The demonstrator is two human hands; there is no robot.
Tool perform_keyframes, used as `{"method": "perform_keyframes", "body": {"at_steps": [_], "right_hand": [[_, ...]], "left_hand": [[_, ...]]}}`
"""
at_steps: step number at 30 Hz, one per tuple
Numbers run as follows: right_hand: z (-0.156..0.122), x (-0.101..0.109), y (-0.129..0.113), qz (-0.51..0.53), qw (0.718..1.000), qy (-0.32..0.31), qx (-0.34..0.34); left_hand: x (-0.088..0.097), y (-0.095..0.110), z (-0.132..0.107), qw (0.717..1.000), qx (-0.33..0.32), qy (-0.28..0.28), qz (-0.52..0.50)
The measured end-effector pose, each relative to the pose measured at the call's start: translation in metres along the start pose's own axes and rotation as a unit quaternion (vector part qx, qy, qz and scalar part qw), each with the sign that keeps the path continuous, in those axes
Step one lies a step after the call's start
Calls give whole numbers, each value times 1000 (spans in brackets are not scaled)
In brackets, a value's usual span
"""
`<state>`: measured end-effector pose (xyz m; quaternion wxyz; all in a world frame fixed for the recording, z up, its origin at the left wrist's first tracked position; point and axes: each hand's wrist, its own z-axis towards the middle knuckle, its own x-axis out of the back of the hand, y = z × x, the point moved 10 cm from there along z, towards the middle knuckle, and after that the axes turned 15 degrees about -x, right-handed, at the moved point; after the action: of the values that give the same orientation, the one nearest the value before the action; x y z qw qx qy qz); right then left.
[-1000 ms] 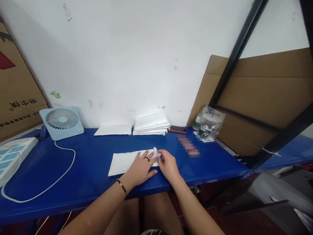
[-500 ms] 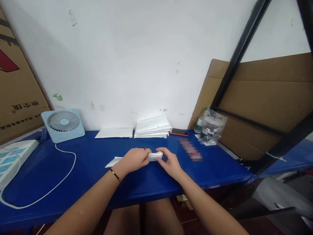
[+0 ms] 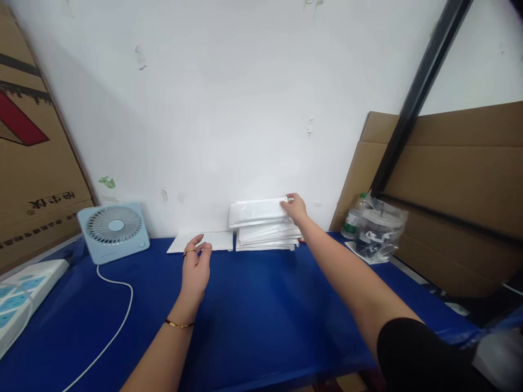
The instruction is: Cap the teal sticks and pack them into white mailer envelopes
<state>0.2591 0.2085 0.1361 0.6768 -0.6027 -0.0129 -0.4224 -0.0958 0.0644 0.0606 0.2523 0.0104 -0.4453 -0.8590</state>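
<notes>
My right hand (image 3: 295,208) reaches to the back of the table and pinches the right end of a flat white packet (image 3: 258,212) in a clear wrapper. The packet is over a stack of similar white packets (image 3: 267,238); whether it touches them I cannot tell. My left hand (image 3: 196,264) is raised, holding nothing, its thumb and slightly bent fingers apart. Just beyond it, a lower white packet or short pile (image 3: 220,240) lies left of the stack.
A light-blue fan (image 3: 115,228) stands at the left, its white cable (image 3: 129,305) trailing over the blue table (image 3: 261,316). Nearby is a white power strip (image 3: 28,294). A bottle (image 3: 351,220) and a clear bag (image 3: 379,231) with a cup stand at the right, before cardboard (image 3: 461,201).
Both hands have parted from the front of the table. My right hand has carried a white packet back to the stack; my left hand has let go and opened. The view has shifted.
</notes>
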Motion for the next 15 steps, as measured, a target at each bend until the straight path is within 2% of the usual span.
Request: {"method": "perform_keyframes", "body": {"at_steps": [2,5,7,9,10,11,13,15], "right_hand": [[12,-2,8,-31,999,4,-4],[8,-5,6,-78,997,14,18],[-10,-5,-15,-130,986,65,85],[-44,-17,-48,-179,959,105,193],[-66,-34,-63,-184,947,79,251],[-92,-60,-76,-191,928,14,321],[-154,-121,-89,-217,856,-149,445],[-195,-167,-87,-264,809,-198,487]], "left_hand": [[-11,-30,-6,984,130,5,-123],[-21,-51,-18,936,263,30,-233],[-21,-56,-23,916,306,42,-256],[-19,-61,-26,905,329,49,-265],[-19,-64,-27,899,341,54,-271],[-19,-68,-29,891,353,59,-279],[-20,-78,-34,865,384,80,-312],[-20,-86,-39,837,412,104,-345]]}}
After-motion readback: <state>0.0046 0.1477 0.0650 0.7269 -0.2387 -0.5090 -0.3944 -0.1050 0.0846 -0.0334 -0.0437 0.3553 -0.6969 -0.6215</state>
